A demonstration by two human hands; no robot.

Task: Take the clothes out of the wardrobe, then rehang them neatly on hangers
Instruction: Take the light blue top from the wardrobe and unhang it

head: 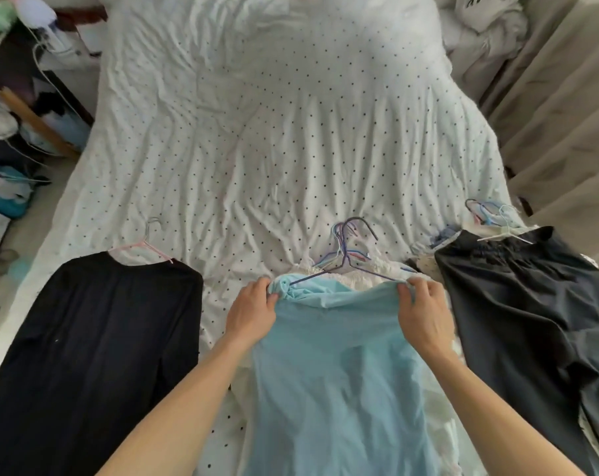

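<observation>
A bed (257, 132) with a dotted white sheet holds the clothes; a black garment (85, 355) on a pink hanger (143, 245) lies left, a dark grey garment (518, 304) right, a light blue top (336, 372) between; the left hand (253, 314) and right hand (425, 314) pinch its upper corners over a purple hanger (346, 266); black lettering on the far bedding (487, 5) is unreadable.

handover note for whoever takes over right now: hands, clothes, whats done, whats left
Left hand and right hand each pinch a top corner of the light blue garment, over the purple hanger on the bed.
Done: black garment on its pink hanger, at the left.
Left: seat the held one, then sort the dark grey garment at the right, hangers lying on it.
</observation>
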